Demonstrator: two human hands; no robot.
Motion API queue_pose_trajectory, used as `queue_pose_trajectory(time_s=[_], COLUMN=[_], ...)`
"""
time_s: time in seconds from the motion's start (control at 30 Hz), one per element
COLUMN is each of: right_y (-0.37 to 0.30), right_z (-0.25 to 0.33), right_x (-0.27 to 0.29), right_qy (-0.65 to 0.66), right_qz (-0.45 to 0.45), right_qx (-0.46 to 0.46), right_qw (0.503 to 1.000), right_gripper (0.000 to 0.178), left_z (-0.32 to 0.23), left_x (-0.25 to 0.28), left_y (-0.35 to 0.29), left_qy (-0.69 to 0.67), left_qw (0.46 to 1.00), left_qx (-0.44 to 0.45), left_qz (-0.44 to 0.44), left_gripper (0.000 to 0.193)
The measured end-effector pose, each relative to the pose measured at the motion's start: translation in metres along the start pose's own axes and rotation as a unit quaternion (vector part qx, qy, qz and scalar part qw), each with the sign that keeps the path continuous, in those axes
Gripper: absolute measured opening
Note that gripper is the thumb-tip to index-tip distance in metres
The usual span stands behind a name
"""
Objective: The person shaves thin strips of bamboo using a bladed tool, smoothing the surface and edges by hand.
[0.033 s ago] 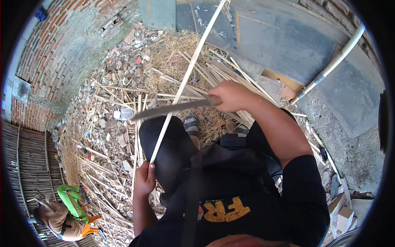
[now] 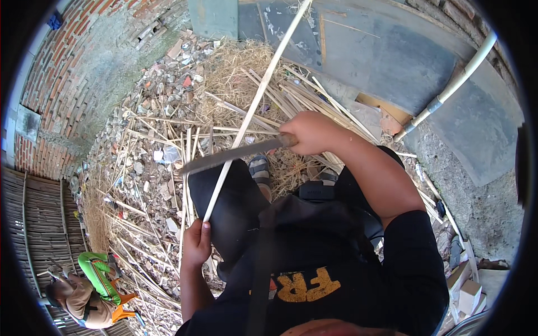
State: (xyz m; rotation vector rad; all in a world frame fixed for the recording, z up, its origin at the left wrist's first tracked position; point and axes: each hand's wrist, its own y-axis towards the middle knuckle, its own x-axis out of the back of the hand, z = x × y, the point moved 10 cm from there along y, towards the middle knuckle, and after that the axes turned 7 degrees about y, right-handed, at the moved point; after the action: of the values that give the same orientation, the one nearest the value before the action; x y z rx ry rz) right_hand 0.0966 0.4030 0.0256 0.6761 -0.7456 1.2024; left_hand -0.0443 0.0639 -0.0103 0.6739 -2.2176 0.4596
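My left hand is closed round the near end of a long, pale bamboo strip. The strip slants up and to the right, over the dark covering on my left thigh. In my right hand is a machete, gripped by its short wooden handle. Its dark blade points left and crosses the strip a little above my thigh. Whether the edge touches the strip, I cannot tell.
Several loose strips and dry shavings lie on stony rubble around my sandalled feet. Grey panels and a pale pipe stand to the right. At the lower left another person sits on an orange stool.
The machete blade has shifted slightly down along the strip, towards my left hand. My left hand's grip is much the same.
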Motion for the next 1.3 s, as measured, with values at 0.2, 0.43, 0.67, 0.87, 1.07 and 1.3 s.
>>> queue_pose_trajectory(time_s=[0.2, 0.43, 0.67, 0.87, 1.07, 1.3], right_y=[0.008, 0.000, -0.003, 0.005, -0.001, 0.000], right_z=[-0.072, -0.057, 0.007, -0.053, -0.051, -0.048], right_x=[0.000, 0.021, -0.004, 0.003, 0.014, -0.002], right_qy=[0.120, 0.159, -0.002, 0.113, 0.094, 0.095], right_qz=[0.005, -0.074, 0.051, 0.010, -0.039, -0.005], right_qx=[-0.075, -0.109, -0.012, -0.063, -0.059, -0.040], right_qw=[0.990, 0.979, 0.999, 0.992, 0.993, 0.995], right_gripper=[0.019, 0.023, 0.017, 0.020, 0.025, 0.027], left_z=[-0.002, -0.002, -0.005, -0.004, -0.004, -0.007], left_x=[0.001, 0.004, 0.002, 0.001, 0.003, 0.004], left_y=[0.006, 0.003, 0.004, 0.007, 0.006, 0.005], left_qy=[-0.015, -0.004, 0.016, -0.034, -0.013, 0.010], left_qw=[0.999, 0.999, 1.000, 0.999, 0.999, 0.999], left_qx=[-0.025, -0.013, 0.007, -0.010, -0.022, -0.013], left_qz=[-0.041, -0.039, -0.002, -0.031, -0.048, -0.049], left_gripper=[0.042, 0.042, 0.045, 0.040, 0.042, 0.044])
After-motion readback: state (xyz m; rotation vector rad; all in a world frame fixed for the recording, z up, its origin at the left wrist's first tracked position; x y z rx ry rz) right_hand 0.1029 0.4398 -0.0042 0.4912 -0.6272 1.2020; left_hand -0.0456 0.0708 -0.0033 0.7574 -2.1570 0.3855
